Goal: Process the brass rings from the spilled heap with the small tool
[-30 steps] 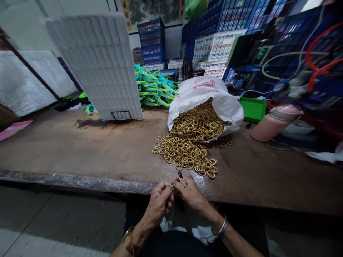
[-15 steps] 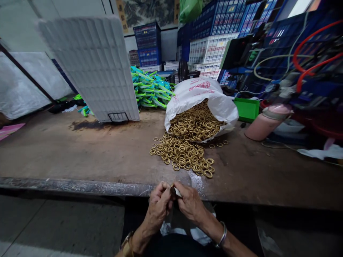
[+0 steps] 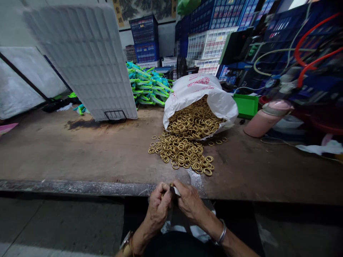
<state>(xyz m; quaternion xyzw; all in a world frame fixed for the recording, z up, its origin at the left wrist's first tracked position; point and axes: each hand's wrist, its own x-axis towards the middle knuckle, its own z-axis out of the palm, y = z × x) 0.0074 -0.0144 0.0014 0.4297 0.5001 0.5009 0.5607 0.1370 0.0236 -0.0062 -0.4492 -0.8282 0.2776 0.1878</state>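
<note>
Just in front of the table edge, my left hand (image 3: pixel 159 201) is closed, its fingers pinched around a gold-coloured ring that is mostly hidden. My right hand (image 3: pixel 189 200) grips a small tool (image 3: pixel 175 190) with a white part and a dark end; its exact kind is unclear. The two hands almost meet, and the dark end lies against the left fingertips. Beyond them, a heap of gold-coloured rings (image 3: pixel 182 151) spreads over the table. More of these rings fill the mouth of a white sack (image 3: pixel 230 109) lying on its side.
On the wooden table (image 3: pixel 107 153) stands a tall white ribbed panel (image 3: pixel 85 60) at left. Behind it lies a pile of green and blue items (image 3: pixel 150 87). A green tray (image 3: pixel 245 106) and pink bottle (image 3: pixel 268 118) are at right. Stacked crates (image 3: pixel 209 46) rise behind.
The view has tilted slightly, so the table and its things sit a little higher. My hands stay together at the table edge, with only a small shift of the left fingers.
</note>
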